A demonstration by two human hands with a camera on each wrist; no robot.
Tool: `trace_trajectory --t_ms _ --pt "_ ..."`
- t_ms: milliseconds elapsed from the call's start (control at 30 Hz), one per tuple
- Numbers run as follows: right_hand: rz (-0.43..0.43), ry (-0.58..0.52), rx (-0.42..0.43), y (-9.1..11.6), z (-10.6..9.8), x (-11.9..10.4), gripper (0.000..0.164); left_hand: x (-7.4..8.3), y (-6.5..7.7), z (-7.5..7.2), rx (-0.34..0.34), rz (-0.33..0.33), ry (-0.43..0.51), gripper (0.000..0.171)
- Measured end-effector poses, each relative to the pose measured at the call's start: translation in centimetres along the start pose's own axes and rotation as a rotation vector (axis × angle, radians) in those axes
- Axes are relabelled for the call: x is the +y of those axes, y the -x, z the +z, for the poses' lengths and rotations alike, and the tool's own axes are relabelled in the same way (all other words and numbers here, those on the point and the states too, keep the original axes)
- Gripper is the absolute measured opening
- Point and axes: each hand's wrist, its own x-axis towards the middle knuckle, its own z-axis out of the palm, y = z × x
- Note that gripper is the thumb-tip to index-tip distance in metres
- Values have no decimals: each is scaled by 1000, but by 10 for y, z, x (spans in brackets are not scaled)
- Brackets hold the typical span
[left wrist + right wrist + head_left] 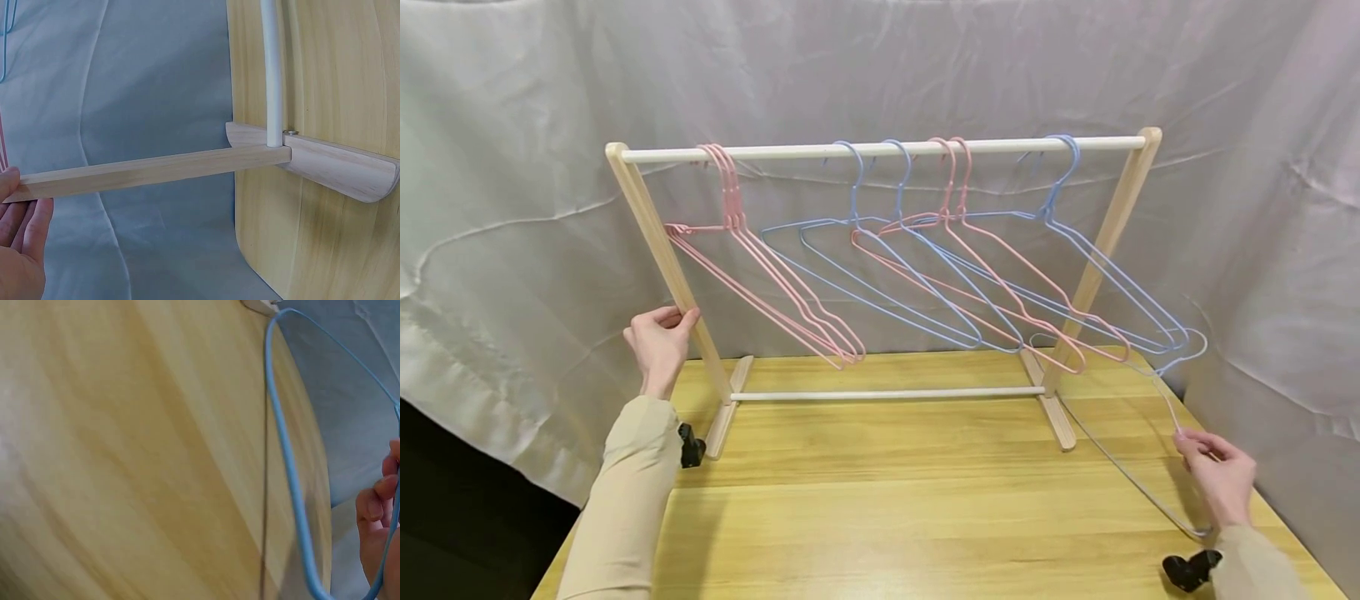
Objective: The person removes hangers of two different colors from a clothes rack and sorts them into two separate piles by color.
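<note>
My left hand [658, 342] pinches the left wooden post [653, 237] of a clothes rack between thumb and fingers; in the left wrist view the hand [25, 240] holds this post at the frame's edge. At the right, my right hand [1221, 475] grips one sloping arm of a loose wire hanger, which shows blue [289, 462] in the right wrist view. Its hook points up beside the rightmost hanging blue hangers [1105, 260], and its long bottom bar slants down close over the table. On the white top rail [790, 152] hang several pink hangers [733, 196] and blue hangers [855, 187].
The rack stands on a wood-grain table [850, 500], its wooden feet [722, 429] joined by a white lower rail [887, 394]. Grey curtain [880, 67] hangs behind and at both sides. Black wrist cameras [1191, 571] sit by both sleeves.
</note>
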Motion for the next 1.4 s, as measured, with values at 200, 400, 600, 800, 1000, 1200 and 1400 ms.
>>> trace_trajectory --t_ms 200,400,600,800,1000,1200,1400 --pt "-46 331 105 0 4 6 25 0 -1 0 -5 -7 8 39" --pt "-157 546 164 5 9 11 17 0 0 0 4 11 20 38" --pt "-166 611 175 8 9 14 22 0 1 1 5 22 20 37" --pt "-179 665 186 5 8 20 26 1 1 1 10 20 17 37" --pt "-192 647 193 6 8 24 28 1 1 1 9 19 20 36" --pt "-181 540 215 7 14 8 27 2 2 2 8 26 13 37" --pt "-272 233 227 -4 24 -61 14 1 1 1 4 10 7 39"
